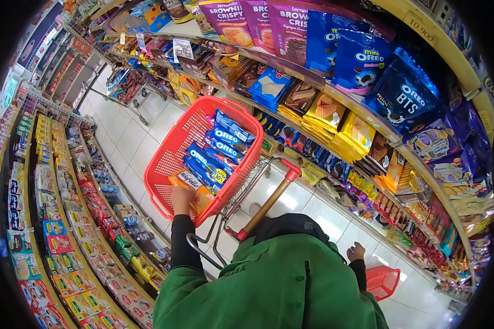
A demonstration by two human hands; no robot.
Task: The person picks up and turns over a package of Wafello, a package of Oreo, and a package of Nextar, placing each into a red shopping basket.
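My left hand is inside the near end of a red plastic basket, its fingers closed on an orange Wafello wafer pack. Several blue Oreo packs lie heaped in the same basket, beside the wafer pack. The basket rests on a metal shopping cart with a red-ended push handle. Low at my right side, my right hand hangs with its fingers apart and nothing in it.
A second red basket is on the tiled floor at my right. Snack shelves curve along the right, with wafer packs and Oreo bags. Shelves of boxed goods line the left. Another cart stands farther up the aisle.
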